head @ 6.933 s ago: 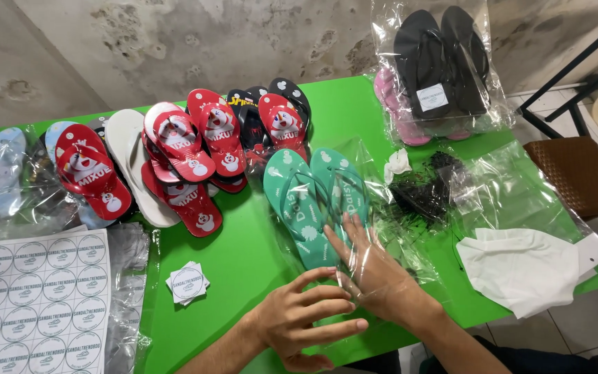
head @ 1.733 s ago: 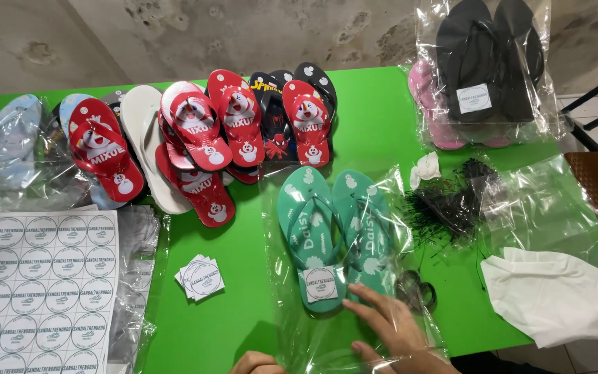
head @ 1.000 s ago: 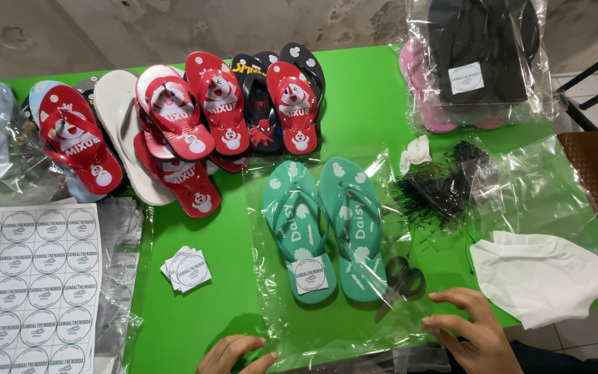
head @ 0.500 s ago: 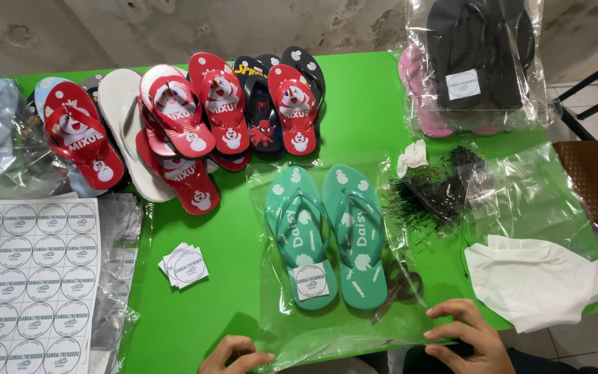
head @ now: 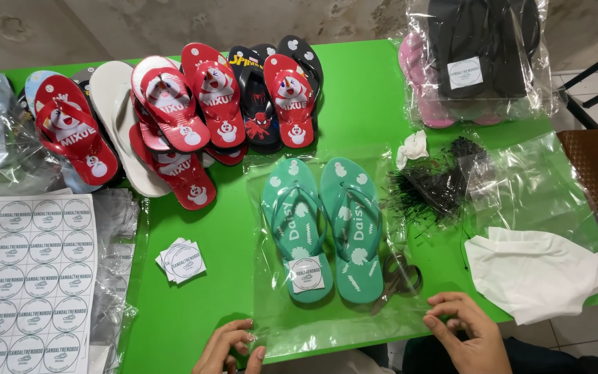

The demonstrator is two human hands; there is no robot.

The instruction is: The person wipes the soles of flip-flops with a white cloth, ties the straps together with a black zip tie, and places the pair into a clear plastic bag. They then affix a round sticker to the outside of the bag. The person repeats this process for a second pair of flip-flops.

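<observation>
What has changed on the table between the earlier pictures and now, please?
The teal flip-flops now lie flat inside the clear bag, a round sticker on the left one. Both hands have dropped from over the pair to the bag's open near edge: the left hand at its left corner, the right hand at its right. The red flip-flops, sticker sheet and scissors stayed put.

green table (head: 375, 104) against stained grey wall (head: 174, 21); tiled floor (head: 590, 346).
</observation>
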